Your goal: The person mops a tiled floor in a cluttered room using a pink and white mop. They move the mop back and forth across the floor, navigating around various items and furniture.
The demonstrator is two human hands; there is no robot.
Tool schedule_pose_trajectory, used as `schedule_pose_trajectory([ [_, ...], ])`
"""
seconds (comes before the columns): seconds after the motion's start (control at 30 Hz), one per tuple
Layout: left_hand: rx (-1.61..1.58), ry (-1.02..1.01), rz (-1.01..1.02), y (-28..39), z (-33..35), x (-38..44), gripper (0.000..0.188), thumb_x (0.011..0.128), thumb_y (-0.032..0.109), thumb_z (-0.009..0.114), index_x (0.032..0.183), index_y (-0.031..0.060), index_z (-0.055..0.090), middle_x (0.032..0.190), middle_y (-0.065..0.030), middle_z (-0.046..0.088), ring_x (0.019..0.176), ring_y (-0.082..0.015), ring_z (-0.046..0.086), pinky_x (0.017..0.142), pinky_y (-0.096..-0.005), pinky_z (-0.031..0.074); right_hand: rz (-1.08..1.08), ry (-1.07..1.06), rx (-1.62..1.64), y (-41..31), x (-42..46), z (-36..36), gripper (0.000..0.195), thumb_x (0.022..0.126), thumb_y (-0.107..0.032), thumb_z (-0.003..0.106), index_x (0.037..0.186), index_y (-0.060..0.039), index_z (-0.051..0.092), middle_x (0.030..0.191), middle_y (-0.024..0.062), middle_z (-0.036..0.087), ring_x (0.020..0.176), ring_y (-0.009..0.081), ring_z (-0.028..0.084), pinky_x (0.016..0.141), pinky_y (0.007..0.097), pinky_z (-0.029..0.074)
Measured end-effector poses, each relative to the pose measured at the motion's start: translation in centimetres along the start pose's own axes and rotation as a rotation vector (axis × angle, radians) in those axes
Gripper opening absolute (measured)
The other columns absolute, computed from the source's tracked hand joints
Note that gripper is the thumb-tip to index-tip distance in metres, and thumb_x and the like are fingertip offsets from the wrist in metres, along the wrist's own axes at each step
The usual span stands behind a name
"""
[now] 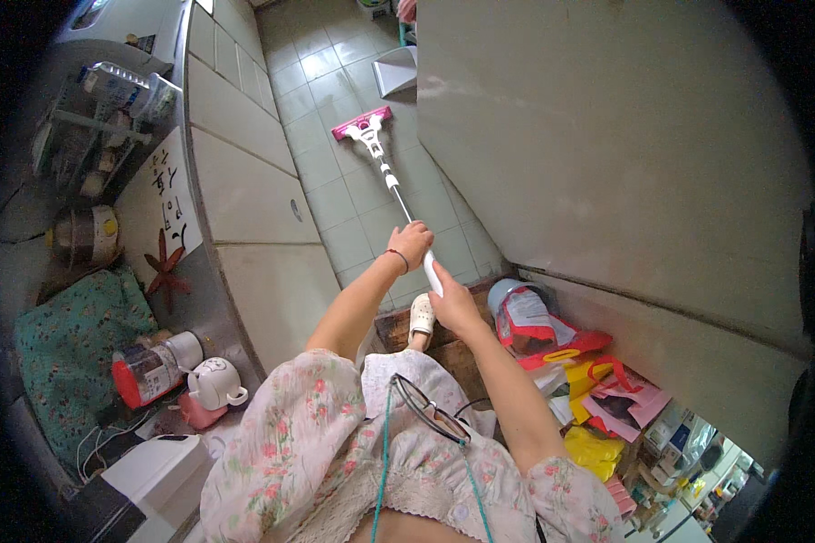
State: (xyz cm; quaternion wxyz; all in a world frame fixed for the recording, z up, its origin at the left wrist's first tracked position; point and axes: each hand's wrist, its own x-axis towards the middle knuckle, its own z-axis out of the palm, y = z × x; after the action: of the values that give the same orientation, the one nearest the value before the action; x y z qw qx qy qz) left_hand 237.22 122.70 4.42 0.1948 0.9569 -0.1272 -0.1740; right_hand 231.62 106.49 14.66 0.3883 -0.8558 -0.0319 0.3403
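A sponge mop [373, 139] with a pink head and a white folding bracket stretches away from me, its head resting on the tiled floor [332, 197]. My left hand [411, 243] wraps the shaft near the top of the white handle. Closer to my body, my right hand [456, 305] grips the lower end of that handle. A dark and red band circles my left wrist. Below my hands one foot in a cream clog [421, 319] stands on a brown wooden step [397, 329].
White cabinets [258, 183] line the left, under a counter holding a teapot [216, 381] and a red-lidded jar [153, 377]. A large pale panel [584, 136] bounds the right. Beside the step sit a bucket [506, 292] and several bags [624, 407]. A dustpan [397, 70] is farther ahead.
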Motion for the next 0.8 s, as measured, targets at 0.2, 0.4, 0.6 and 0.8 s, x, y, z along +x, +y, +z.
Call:
schedule_pose_trajectory([
  [0.2,-0.086,-0.198,0.161,4.6,5.4,0.9,0.022,0.069,0.014,0.068,0.090,0.0207,0.062,0.107,-0.0013,0.055,0.120,-0.0272,0.040,0.089,-0.0702,0.028,0.153,-0.028,-0.090,4.0,-5.7,-3.1,0.060,0.082,-0.019,0.054,0.138,-0.0250,0.035,0.103,0.0274,0.059,0.094,0.0432,0.058,0.083,0.0488,0.044],
  [0.4,0.025,-0.377,0.384,10.7,8.5,-1.1,0.027,0.067,0.016,0.067,0.091,0.0267,0.063,0.097,0.0061,0.060,0.110,-0.0204,0.050,0.088,-0.0729,0.025,0.111,-0.013,-0.060,8.4,-13.9,-3.9,0.062,0.081,-0.017,0.057,0.139,-0.0190,0.034,0.108,0.0269,0.058,0.099,0.0423,0.056,0.086,0.0471,0.044],
  [0.6,0.050,-0.547,0.548,17.8,10.4,-9.3,0.023,0.065,0.019,0.067,0.087,0.0243,0.061,0.087,0.0026,0.063,0.094,-0.0217,0.060,0.083,-0.0584,0.036,0.139,-0.072,0.032,11.3,-25.2,-1.9,0.066,0.079,-0.016,0.056,0.140,-0.0202,0.031,0.115,0.0261,0.056,0.099,0.0427,0.056,0.085,0.0459,0.045],
  [0.8,0.041,-0.635,0.626,22.1,8.2,-13.1,0.024,0.065,0.027,0.069,0.086,0.0189,0.061,0.085,-0.0031,0.066,0.086,-0.0236,0.064,0.073,-0.0401,0.047,0.085,-0.024,0.104,12.6,-30.8,-1.7,0.066,0.075,-0.015,0.058,0.138,-0.0184,0.037,0.123,0.0191,0.054,0.103,0.0396,0.056,0.085,0.0414,0.047],
])
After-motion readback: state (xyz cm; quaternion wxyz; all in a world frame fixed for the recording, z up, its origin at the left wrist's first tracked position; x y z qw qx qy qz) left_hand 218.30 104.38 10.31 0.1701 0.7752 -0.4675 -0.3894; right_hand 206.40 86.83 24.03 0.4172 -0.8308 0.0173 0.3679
